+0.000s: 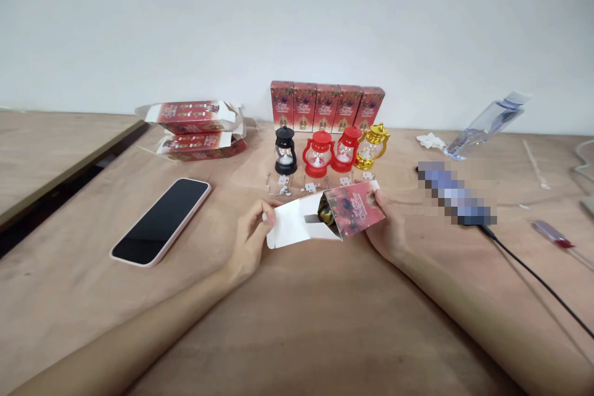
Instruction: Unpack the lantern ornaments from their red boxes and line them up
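Over the wooden tabletop (297, 334), both hands are holding an opened Christmas carton (359, 209) tilted.
Faintly grained wood is leaving room nearside of the hands; at left, the surface is ending along a dark gap (55, 198). Five upright printed cartons (328, 105) are standing in a row; four rounded lanterns (317, 164), black, red and gold, are standing between them and the held carton. The left hand (253, 232) is pinching its smooth white flap; the right hand (387, 226) is gripping its right end, fingers partly hidden. A shiny dark-gold object (327, 213) is showing inside.
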`<state>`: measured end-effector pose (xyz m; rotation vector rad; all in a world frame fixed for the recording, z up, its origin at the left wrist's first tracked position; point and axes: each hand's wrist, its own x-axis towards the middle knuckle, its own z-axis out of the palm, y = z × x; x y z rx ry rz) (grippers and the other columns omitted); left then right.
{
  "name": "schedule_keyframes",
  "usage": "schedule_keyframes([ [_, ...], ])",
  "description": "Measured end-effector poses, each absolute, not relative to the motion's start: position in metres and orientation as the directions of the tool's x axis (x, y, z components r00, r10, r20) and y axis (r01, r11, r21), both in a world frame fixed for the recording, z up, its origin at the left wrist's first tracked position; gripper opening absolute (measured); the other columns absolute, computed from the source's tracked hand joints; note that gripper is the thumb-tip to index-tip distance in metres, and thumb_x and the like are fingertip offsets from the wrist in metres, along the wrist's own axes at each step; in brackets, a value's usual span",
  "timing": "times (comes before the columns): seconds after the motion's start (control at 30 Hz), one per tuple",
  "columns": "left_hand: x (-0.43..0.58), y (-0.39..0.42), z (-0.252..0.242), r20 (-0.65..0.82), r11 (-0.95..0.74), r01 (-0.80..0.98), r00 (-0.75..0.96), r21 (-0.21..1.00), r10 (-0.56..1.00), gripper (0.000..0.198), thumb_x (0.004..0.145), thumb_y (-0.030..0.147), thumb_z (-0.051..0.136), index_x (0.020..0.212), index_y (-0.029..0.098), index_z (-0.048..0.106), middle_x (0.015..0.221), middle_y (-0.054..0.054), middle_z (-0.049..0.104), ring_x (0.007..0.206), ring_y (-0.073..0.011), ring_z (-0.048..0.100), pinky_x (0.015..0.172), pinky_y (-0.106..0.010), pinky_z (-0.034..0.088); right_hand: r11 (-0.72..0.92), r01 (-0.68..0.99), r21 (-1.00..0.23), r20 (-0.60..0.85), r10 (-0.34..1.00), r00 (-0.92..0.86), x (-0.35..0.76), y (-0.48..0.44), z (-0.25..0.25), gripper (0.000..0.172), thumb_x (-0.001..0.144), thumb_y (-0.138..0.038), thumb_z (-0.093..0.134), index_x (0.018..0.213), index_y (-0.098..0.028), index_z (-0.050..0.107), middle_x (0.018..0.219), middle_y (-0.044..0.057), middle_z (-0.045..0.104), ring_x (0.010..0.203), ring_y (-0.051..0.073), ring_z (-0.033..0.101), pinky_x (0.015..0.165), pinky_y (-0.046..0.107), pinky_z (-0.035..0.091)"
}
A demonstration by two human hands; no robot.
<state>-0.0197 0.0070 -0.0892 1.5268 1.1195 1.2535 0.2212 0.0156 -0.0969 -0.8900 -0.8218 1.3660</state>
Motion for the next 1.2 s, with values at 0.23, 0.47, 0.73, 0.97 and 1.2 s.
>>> schedule_keyframes([
  [0.23,-0.015,0.001,-0.09,0.553,-0.548,0.449,0.135,0.705,0.822,0.009,0.083,0.017,0.054,0.088,0.022,0.06,0.111,-0.006,0.053,0.108,-0.0195,0.052,0.089,-0.038,0.046,-0.008,-0.449,-0.893,-0.03,0.999,0.041,0.218,0.013,-0.095,0.035,0.077,-0.053,0.06,0.097,-0.025,0.059,0.098,0.001,0.069,0.093,0.024,0.066,0.079,0.038,0.054],
  [0.47,-0.018,-0.005,-0.084,0.728,-0.749,0.478,0.281,0.458,0.625,0.022,0.082,0.008,0.056,0.087,0.026,0.068,0.119,-0.005,0.052,0.112,-0.0203,0.05,0.094,-0.042,0.046,0.021,-0.417,-0.909,-0.006,0.998,0.063,0.215,0.012,-0.093,0.037,0.079,-0.054,0.057,0.103,-0.026,0.058,0.099,0.001,0.069,0.093,0.024,0.066,0.079,0.038,0.054],
  [0.73,-0.017,-0.01,-0.08,0.758,-0.799,0.449,0.329,0.399,0.563,0.028,0.077,0.002,0.052,0.074,0.024,0.069,0.113,-0.006,0.051,0.108,-0.0217,0.05,0.089,-0.043,0.047,0.077,-0.368,-0.927,0.063,0.997,0.05,0.216,0.011,-0.1,0.034,0.082,-0.052,0.055,0.104,-0.027,0.057,0.095,0.0,0.067,0.094,0.023,0.064,0.076,0.036,0.053],
  [0.97,-0.02,-0.002,-0.088,0.737,-0.708,0.537,0.215,0.458,0.64,0.018,0.084,0.015,0.06,0.092,0.027,0.07,0.121,-0.005,0.056,0.109,-0.0212,0.053,0.087,-0.042,0.048,0.158,-0.234,-0.959,0.149,0.987,0.056,0.218,0.008,-0.105,0.037,0.083,-0.053,0.053,0.111,-0.029,0.054,0.097,-0.001,0.064,0.085,0.02,0.062,0.072,0.033,0.052],
  [1.2,-0.026,0.006,-0.086,0.652,-0.724,0.462,0.341,0.511,0.678,0.021,0.073,0.042,0.071,0.091,0.03,0.072,0.136,-0.007,0.049,0.119,-0.028,0.045,0.095,-0.052,0.042,0.157,-0.195,-0.968,0.156,0.988,0.023,0.219,0.004,-0.103,0.039,0.079,-0.054,0.058,0.11,-0.03,0.057,0.101,0.0,0.063,0.081,0.021,0.061,0.072,0.034,0.051],
])
